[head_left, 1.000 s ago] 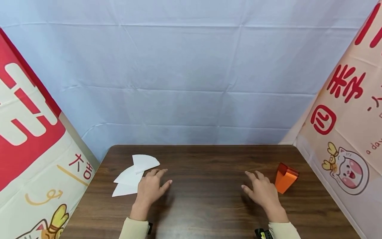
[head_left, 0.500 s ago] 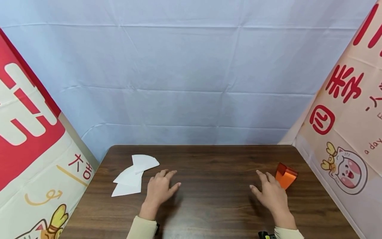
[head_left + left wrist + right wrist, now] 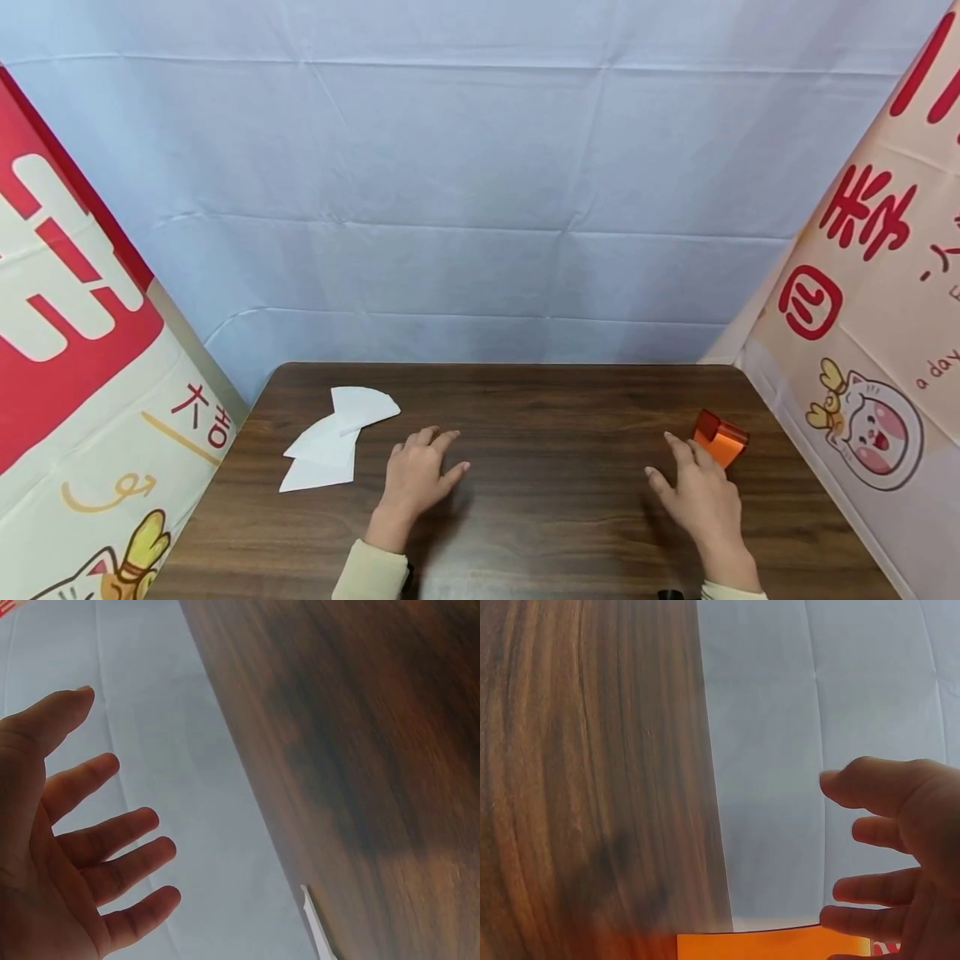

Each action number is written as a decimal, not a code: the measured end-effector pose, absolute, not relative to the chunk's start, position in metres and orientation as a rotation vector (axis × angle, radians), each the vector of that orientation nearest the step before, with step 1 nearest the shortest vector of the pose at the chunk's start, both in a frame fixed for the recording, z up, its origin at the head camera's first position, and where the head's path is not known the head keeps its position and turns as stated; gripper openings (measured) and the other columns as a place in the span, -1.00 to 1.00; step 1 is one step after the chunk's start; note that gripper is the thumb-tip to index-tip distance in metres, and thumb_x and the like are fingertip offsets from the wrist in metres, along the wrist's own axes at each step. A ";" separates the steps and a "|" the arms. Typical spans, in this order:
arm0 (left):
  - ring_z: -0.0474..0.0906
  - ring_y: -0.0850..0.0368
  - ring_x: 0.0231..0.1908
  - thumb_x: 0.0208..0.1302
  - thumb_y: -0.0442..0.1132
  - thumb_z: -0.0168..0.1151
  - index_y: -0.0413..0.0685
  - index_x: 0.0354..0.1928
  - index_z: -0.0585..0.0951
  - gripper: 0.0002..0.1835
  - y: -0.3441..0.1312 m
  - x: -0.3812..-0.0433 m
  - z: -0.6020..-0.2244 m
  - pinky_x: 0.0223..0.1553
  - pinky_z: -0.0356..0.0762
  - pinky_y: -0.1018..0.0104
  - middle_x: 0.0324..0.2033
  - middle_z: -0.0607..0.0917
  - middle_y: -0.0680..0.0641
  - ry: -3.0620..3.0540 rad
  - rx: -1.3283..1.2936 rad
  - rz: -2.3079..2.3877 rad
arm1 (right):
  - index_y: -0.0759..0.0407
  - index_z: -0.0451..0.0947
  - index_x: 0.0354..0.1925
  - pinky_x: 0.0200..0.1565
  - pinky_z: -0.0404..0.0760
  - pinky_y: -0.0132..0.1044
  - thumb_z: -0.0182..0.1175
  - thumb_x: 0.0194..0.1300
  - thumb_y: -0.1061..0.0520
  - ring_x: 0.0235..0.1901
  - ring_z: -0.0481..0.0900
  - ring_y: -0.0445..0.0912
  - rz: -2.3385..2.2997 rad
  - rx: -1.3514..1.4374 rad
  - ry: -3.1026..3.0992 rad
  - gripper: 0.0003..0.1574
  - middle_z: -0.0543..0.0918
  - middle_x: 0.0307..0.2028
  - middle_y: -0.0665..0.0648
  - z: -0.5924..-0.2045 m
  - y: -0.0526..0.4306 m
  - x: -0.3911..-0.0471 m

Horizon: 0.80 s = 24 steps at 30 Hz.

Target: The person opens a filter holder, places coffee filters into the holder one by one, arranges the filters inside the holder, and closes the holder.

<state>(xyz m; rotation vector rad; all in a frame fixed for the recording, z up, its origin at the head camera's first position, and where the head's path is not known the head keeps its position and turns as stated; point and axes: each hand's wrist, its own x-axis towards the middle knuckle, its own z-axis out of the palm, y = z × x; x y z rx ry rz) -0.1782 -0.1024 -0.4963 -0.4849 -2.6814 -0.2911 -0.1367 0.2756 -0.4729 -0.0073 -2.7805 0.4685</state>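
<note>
My left hand point(image 3: 417, 478) hovers over the table point(image 3: 540, 517), right of several white fan-shaped papers point(image 3: 322, 442) that overlap one another. It holds nothing; in the left wrist view its fingers point(image 3: 112, 832) are spread and loosely bent. My right hand point(image 3: 703, 503) holds nothing either, its fingertips just short of a shiny orange, box-like holder point(image 3: 723, 443) with a darker red end. The hand covers the holder's near end in the head view. Along the bottom of the right wrist view the orange holder point(image 3: 757, 946) shows below the loosely extended fingers point(image 3: 870, 889).
The brown wood-grain table ends at a pale blue cloth backdrop point(image 3: 465, 208). Printed cloths hang at the left point(image 3: 112, 367) and right point(image 3: 862, 333) sides, close beside the table edges.
Both hands have shifted to the right: the left away from the papers, the right toward and partly in front of the orange holder. Papers and holder stay in place.
</note>
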 end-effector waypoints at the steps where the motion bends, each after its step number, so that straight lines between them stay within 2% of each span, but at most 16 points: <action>1: 0.52 -0.14 -0.10 0.06 0.21 0.28 0.10 0.05 0.61 -0.46 -0.102 -0.178 -0.497 -0.25 0.48 -0.05 -0.06 0.58 -0.17 -2.675 -0.490 -0.289 | 0.32 0.38 0.15 -0.41 0.42 0.30 0.34 0.07 0.03 -0.14 0.41 0.44 0.470 -0.006 -2.747 -0.26 0.40 -0.01 0.56 -0.473 0.276 -0.136; 6: 0.52 -0.15 -0.10 0.06 0.20 0.29 0.11 0.03 0.61 -0.47 -0.097 -0.179 -0.498 -0.24 0.47 -0.05 -0.07 0.59 -0.17 -2.645 -0.513 -0.295 | 0.33 0.42 0.10 -0.45 0.40 0.30 0.36 0.04 0.06 -0.18 0.43 0.43 0.459 0.005 -2.653 -0.30 0.43 -0.04 0.54 -0.474 0.278 -0.134; 15: 0.52 -0.12 -0.08 0.07 0.21 0.27 0.13 0.03 0.61 -0.48 -0.088 -0.178 -0.499 -0.23 0.46 -0.04 -0.06 0.58 -0.14 -2.675 -0.518 -0.294 | 0.34 0.39 0.12 -0.47 0.40 0.29 0.36 0.07 0.06 -0.26 0.45 0.46 0.481 -0.019 -2.666 -0.29 0.42 -0.03 0.52 -0.470 0.283 -0.128; 24: 0.51 -0.09 -0.07 0.08 0.18 0.29 0.12 0.04 0.60 -0.49 -0.079 -0.180 -0.504 -0.22 0.46 -0.02 -0.05 0.58 -0.12 -2.678 -0.534 -0.336 | 0.34 0.44 0.04 -0.47 0.38 0.28 0.37 -0.01 0.15 -0.32 0.46 0.42 0.487 -0.050 -2.514 -0.36 0.47 -0.13 0.47 -0.475 0.285 -0.128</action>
